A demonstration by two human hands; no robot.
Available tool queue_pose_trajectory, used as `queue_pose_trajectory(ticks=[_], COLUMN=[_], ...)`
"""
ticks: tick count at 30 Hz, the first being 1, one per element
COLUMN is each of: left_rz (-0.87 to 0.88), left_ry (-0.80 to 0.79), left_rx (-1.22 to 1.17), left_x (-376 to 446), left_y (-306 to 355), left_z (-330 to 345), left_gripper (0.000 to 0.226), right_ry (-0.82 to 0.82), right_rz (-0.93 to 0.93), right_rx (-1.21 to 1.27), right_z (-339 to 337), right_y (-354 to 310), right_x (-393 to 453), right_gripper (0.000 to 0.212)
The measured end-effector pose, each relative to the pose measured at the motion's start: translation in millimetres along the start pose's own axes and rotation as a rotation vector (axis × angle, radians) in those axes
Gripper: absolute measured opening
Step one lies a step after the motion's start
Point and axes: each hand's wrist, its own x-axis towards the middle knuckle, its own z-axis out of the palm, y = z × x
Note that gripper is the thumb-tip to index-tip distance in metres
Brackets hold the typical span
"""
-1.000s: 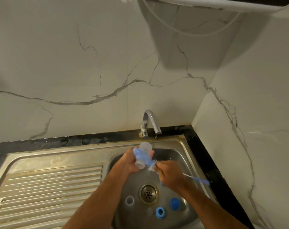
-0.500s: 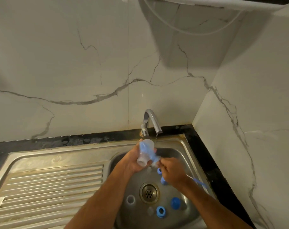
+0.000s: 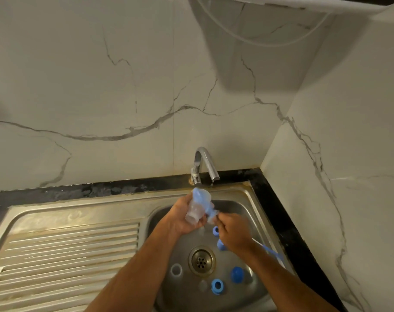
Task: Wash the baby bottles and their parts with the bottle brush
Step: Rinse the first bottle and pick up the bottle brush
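Note:
My left hand point(image 3: 184, 218) grips a clear baby bottle point(image 3: 194, 211) over the sink basin point(image 3: 247, 212), just below the tap point(image 3: 202, 164). The blue head of the bottle brush point(image 3: 201, 199) lies against the bottle's outside. My right hand point(image 3: 233, 233) holds the brush's handle, whose blue end point(image 3: 271, 251) sticks out past my wrist. In the basin lie blue rings point(image 3: 217, 285), a blue cap point(image 3: 237, 274), a clear ring point(image 3: 176, 270) and a clear teat point(image 3: 202, 284).
A steel drainboard point(image 3: 65, 255) with ribs spreads to the left of the basin. The drain point(image 3: 201, 260) sits at the basin's middle. A black counter strip point(image 3: 288, 233) and marble walls close in at the back and right. A thin trickle drips from the tap.
Both hands have lifted a little toward the tap with the bottle, and the brush head has slid up along the bottle.

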Motion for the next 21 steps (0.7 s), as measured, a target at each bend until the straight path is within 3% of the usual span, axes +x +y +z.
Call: queue_pose_trajectory(ticks=[2,5,9,14,17,21], left_rz=[0.03,0.097,0.296,0.507,0.545,0.589], left_ry=[0.009,-0.068,-0.017,0.044,0.141,0.181], left_rx=[-0.006,0.059,0.402,0.852,0.842,0.805], left_x=[3.9,0.6,1.9,5.5,8.6,7.3], left_y=[0.6,4.8,1.0,-9.0,-14.1,-15.2], left_z=[-7.9,-9.9,-19.5,-24.2,-28.2,-29.8], left_gripper=[0.064,0.052,0.04,0.055,0.069,0.068], right_ry=[-0.09,-0.001,0.103,-0.033,-0.076,-0.041], right_rz=[-0.12,0.034,0.133,0.143,0.028,0.068], right_rx=[-0.001,0.046,0.092,-0.118,-0.216,-0.267], right_z=[4.8,-2.2,-20.5,-23.4,-16.9,-29.1], right_y=[-3.8,-1.8,-4.4,-10.5,-11.2,-9.7], right_x=[-6.4,-5.4,2.7,19.7,3.8,6.2], right_gripper=[0.031,0.036,0.034,0.03,0.029,0.02])
